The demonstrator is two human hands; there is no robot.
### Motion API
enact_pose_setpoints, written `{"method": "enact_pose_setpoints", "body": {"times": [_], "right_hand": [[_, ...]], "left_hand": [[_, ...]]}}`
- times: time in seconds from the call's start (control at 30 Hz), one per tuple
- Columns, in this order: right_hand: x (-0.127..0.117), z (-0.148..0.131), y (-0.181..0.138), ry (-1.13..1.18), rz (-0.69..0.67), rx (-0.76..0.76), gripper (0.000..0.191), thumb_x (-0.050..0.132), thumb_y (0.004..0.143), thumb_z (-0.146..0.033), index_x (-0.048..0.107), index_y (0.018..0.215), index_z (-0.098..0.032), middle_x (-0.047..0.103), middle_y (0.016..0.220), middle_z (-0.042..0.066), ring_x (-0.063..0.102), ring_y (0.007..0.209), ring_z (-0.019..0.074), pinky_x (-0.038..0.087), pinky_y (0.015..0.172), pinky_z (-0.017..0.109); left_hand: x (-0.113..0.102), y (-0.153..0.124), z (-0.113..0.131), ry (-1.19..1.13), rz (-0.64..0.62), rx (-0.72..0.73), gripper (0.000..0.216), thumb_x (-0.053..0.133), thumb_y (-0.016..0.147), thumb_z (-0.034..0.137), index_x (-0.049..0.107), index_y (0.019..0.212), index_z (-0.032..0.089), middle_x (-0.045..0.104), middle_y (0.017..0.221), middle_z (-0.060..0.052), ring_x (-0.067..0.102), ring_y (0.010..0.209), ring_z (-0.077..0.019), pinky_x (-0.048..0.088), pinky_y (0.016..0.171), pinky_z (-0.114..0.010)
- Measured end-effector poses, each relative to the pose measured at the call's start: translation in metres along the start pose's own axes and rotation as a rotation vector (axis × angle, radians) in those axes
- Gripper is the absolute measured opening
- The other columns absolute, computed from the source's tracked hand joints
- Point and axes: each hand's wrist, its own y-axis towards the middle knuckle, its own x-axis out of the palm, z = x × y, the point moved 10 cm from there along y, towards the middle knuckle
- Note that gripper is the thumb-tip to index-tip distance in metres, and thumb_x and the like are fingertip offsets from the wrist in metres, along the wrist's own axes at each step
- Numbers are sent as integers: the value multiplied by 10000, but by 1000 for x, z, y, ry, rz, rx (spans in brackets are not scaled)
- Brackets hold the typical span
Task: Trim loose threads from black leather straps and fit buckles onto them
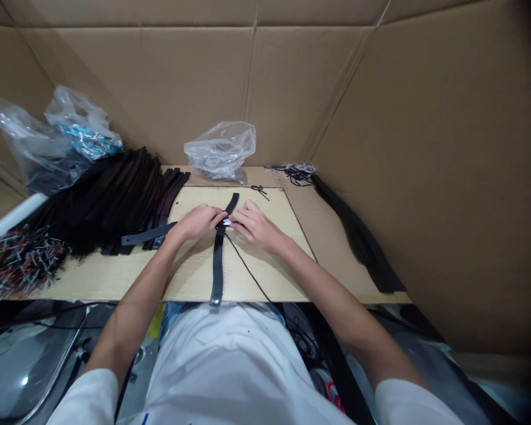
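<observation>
A black strap [218, 265] with a metal snap at its near end runs away from me across the pale board [265, 277]. My left hand [199, 222] is closed on the strap's middle from the left, fingertips pressed down. From the right, my right hand [257, 227] pinches at the same spot, where a small white piece [226, 222] shows between the fingertips; its kind is unclear. A thin black cord [248, 270] trails from there over the board's near edge. Another dark strap [148, 235] sticks out to the left, partly under my left wrist.
Many dark straps [115, 200] lie piled at left, with coloured thread ends [22, 265]. Clear plastic bags [221, 147] stand along the cardboard wall [194, 71]. A short knotted cord [260, 192] lies at the back; a long black bundle [358, 236] lies at right.
</observation>
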Motion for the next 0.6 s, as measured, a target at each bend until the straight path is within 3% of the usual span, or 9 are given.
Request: {"method": "enact_pose_setpoints", "body": {"times": [0.3,0.5,0.6], "right_hand": [[13,12,5,-7,-85,-27,324,424,1174,-415,677,1182,-213,654,1038,121,496,1009,314,452,927,463],[-19,36,-3,-153,27,124,310,479,1153,-449,668,1128,-204,673,1072,143,511,1040,340,444,964,503],[-40,51,-13,-146,165,251,279,456,1157,-434,613,1084,-215,664,1056,142,519,1017,337,452,926,487]], "left_hand": [[2,-1,5,129,-31,-14,524,330,1136,384,808,1040,193,831,1012,-164,757,897,-281,479,831,-359],[-16,-7,6,82,99,-2,403,588,1058,539,764,1223,216,825,1067,-126,754,958,-292,482,818,-347],[-22,-8,9,117,157,-18,380,561,1081,503,737,1262,220,814,1121,-138,751,987,-303,484,832,-363]]}}
